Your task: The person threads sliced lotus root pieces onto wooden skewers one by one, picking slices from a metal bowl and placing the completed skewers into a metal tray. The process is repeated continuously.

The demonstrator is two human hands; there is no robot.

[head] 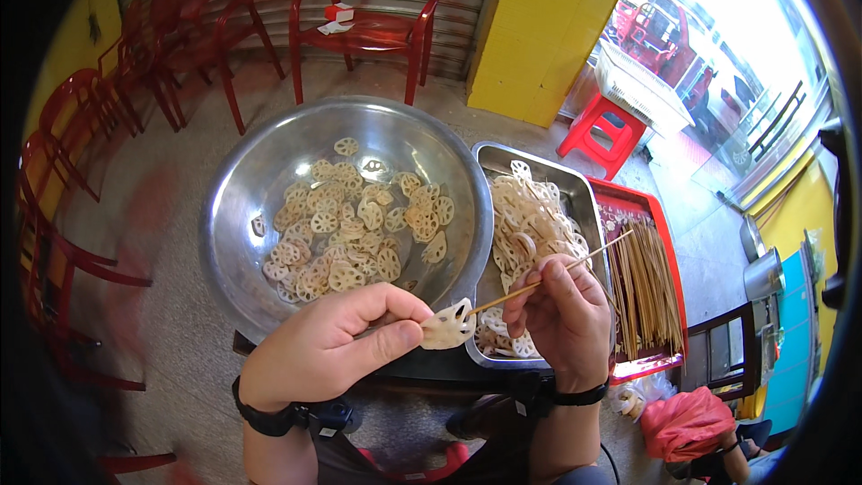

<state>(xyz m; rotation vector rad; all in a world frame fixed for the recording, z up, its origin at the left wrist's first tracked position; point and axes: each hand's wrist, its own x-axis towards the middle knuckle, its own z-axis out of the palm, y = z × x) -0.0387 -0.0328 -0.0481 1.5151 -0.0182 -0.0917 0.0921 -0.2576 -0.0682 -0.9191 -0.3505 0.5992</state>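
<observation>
My left hand (343, 343) pinches a lotus root slice (448, 327) between thumb and fingertips, just in front of a wide stainless steel bowl (242, 168). Between the thumb and fingers of my right hand (562, 316) is a thin bamboo skewer (518, 291). Its left tip meets the slice near the holes; whether it has gone through I cannot tell. More lotus root slices (347, 276) lie loosely in the bowl. Behind my right hand, a rectangular steel tray (539, 151) holds a heap of lotus root slices (528, 215), several of them stacked closely together.
A red tray (623, 192) of bamboo skewers (643, 283) stands right of the steel tray. Red chairs (370, 20) line the shutter and left side. Far right, a white basket (636, 87) rests on a red stool (603, 131). A person's arm (734, 461) shows at lower right.
</observation>
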